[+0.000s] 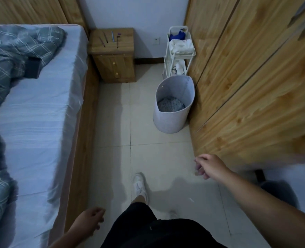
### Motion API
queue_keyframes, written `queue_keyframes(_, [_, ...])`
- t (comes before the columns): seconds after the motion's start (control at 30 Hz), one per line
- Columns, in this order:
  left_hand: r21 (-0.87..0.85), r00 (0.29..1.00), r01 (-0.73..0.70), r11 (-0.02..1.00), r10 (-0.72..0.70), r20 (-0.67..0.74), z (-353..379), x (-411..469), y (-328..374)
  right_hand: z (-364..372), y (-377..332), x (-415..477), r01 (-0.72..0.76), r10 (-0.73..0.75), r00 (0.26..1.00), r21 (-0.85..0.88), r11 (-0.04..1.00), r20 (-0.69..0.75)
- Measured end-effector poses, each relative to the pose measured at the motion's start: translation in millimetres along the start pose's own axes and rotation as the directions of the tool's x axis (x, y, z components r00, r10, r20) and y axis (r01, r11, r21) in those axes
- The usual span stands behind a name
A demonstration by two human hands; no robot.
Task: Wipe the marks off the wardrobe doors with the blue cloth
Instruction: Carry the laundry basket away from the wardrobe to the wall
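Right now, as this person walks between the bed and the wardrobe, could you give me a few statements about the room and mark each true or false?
1. The right hand holds the blue cloth. False: the hand holds nothing, and the cloth sits in the top tray of the white cart.
2. The laundry basket stands on the floor beside the wardrobe doors. True.
3. The basket is empty. False: patterned fabric lies at its bottom.
4. Several pen-like items lie on the wooden nightstand. True.
5. The left hand grips the bed frame. False: it hangs free, fingers loose.
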State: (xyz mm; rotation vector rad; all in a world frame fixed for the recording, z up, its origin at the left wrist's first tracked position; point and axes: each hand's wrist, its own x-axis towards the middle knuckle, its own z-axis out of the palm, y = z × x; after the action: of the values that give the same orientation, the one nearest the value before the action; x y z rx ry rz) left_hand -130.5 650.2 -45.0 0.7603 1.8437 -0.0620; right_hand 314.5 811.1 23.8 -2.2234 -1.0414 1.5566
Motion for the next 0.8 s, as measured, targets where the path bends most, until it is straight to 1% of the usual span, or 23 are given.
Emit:
queue_keyframes(0.13, [0.125,0.994,-0.103,0.987,0.097,0.056,-55,58,78,10,-14,19,-0.102,0.102,0.995,-0.020,0.995,0.015])
queue_keyframes(0.23, [0.195,0.980,-0.200,0.960,0.193,0.053,-99,90,148,4,-10,21,-0.167,0.167,0.986,-0.021,0.986,0.011])
queue_keyframes(0.33, [0.176,0.959,-0.282,0.943,0.284,0.013,-133,114,218,-5,0,25,-0.245,0.245,0.969,-0.007,0.970,0.023])
queue_keyframes(0.43, [0.116,0.939,-0.334,0.935,0.341,-0.046,-156,141,278,-21,5,42,-0.359,0.358,0.933,0.056,0.932,0.035])
queue_keyframes(0.53, [0.078,0.932,-0.353,0.932,0.357,-0.054,-169,163,325,-33,-1,71,-0.430,0.429,0.903,0.120,0.895,0.032])
queue_keyframes(0.67, [0.075,0.942,-0.331,0.941,0.334,-0.032,-179,186,368,-48,-37,128,-0.445,0.450,0.893,0.203,0.872,0.026])
queue_keyframes(0.73, [0.077,0.951,-0.306,0.949,0.309,-0.021,-180,192,379,-55,-72,159,-0.420,0.427,0.904,0.245,0.874,0.029])
queue_keyframes(0.8, [0.083,0.964,-0.264,0.961,0.264,0.005,-183,199,385,-65,-119,193,-0.357,0.366,0.930,0.266,0.895,0.016])
